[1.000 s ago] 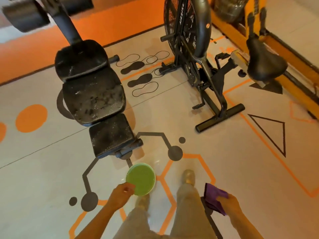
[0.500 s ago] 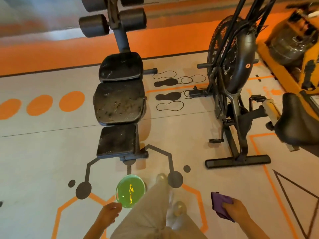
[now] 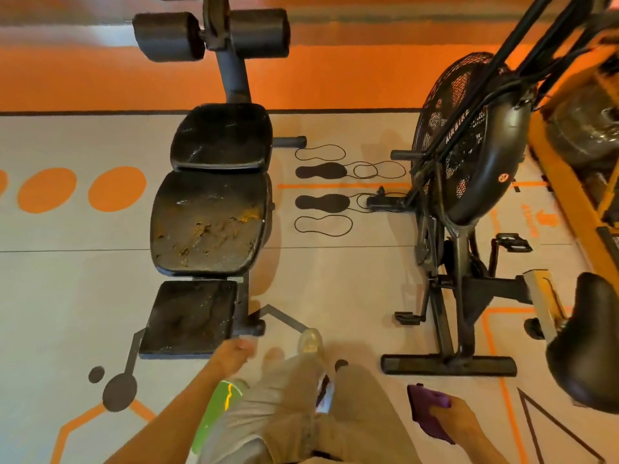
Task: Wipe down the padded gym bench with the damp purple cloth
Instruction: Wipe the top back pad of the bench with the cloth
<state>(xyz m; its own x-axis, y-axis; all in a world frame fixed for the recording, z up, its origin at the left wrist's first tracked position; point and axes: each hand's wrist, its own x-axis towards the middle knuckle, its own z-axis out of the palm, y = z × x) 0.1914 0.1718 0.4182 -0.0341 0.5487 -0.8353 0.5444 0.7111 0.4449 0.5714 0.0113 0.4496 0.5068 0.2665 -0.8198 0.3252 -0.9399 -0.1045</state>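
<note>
The black padded bench stands on the floor ahead of me, with three pads in a row. Its middle pad is scuffed and speckled, and the near pad is dusty. My left hand is blurred, hovers at the near pad's right corner and has nothing in it. My right hand is low on the right, shut on the folded purple cloth, well apart from the bench.
A green bowl sits on the floor, partly hidden by my left arm and leg. An air bike stands to the right, its base bar near my feet. A black saddle juts in at the far right. Foam rollers top the bench's far end.
My left hand has let go of the green bowl and risen toward the bench's near pad. I have stepped closer to the bench. The cloth stays in my right hand.
</note>
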